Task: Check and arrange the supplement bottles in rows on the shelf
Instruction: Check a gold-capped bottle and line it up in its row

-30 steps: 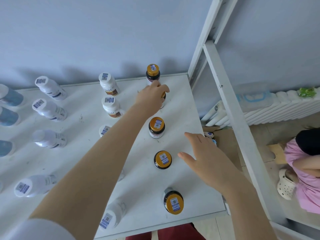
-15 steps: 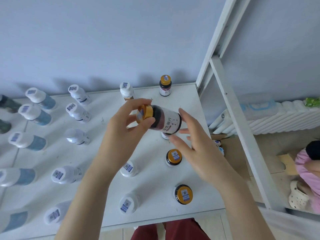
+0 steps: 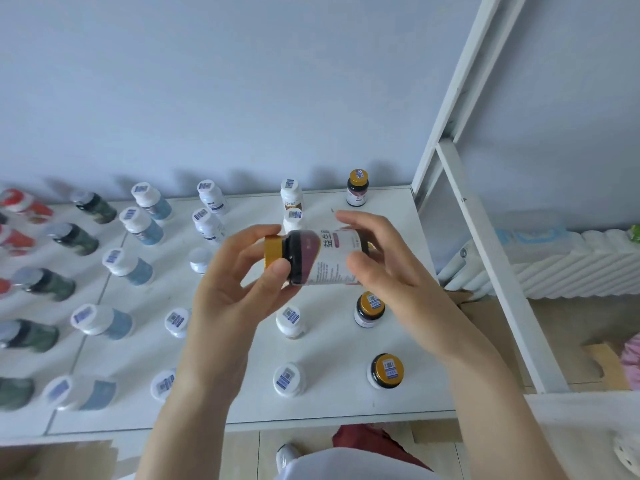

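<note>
Over shelf hangs sideways bottle, left grip pinching cap, right grip clasping base.

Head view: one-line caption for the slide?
Bottle check: left hand and right hand hold a gold-capped bottle sideways over the shelf, amid rows of standing bottles.

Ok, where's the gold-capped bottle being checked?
Head view, centre: the bottle is held sideways above the shelf, left hand pinching its gold cap, right hand gripping its labelled body, over the right-hand column of gold-capped bottles.
</note>
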